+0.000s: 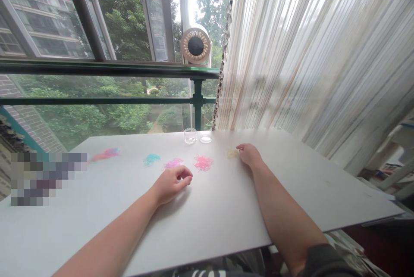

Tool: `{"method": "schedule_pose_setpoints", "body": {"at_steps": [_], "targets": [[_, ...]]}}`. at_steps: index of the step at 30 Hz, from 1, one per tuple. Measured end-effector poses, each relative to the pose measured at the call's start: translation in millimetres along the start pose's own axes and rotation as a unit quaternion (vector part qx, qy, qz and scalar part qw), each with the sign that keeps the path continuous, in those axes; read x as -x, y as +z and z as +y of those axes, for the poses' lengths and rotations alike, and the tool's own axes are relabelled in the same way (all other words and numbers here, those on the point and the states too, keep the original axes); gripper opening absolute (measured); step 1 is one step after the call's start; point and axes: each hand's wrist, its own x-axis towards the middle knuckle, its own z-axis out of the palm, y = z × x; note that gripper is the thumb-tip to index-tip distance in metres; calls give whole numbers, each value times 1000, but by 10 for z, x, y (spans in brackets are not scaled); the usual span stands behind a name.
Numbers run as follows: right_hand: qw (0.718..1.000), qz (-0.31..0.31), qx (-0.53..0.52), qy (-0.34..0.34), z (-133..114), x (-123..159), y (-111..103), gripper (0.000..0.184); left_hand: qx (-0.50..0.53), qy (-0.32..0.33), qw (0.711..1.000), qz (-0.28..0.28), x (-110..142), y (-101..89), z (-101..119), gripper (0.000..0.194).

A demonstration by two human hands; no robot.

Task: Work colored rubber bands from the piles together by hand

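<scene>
My left hand (176, 184) hovers or rests just in front of a purple-pink pile of thin loops (173, 163), which look like small rubber bands. Its fingers are curled, thumb and index tips close together; anything in the pinch is too small to make out. My right hand (249, 155) reaches farther forward, its bent fingertips at the right edge of a pale yellow pile of bands (232, 153). Whatever those fingers pinch is hidden. Between the hands lies a bright pink pile (203, 162). A teal pile (152, 159) sits to the left.
Behind the piles stand a clear round jar (190, 136) and a clear lid (205, 139). A mixed pink and blue heap (105, 154) lies at the left on the white table (220, 216). A small fan (196, 46) is by the window; a string curtain (278, 53) hangs right.
</scene>
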Motion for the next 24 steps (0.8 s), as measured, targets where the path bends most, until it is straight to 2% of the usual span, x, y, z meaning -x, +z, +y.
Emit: {"method": "schedule_pose_setpoints", "body": {"at_steps": [7, 12, 16, 24], "targets": [[999, 17, -46, 5, -16, -13, -21, 29, 9, 0, 1000, 6, -3, 17, -24, 20], [994, 8, -110, 18, -28, -10, -23, 25, 12, -2, 1000, 19, 6, 34, -11, 19], [984, -4, -175, 35, -44, -5, -21, 22, 13, -3, 1000, 18, 8, 39, -13, 18], [959, -11, -276, 57, -68, -23, -24, 30, 15, 0, 1000, 17, 7, 42, -22, 20]]}}
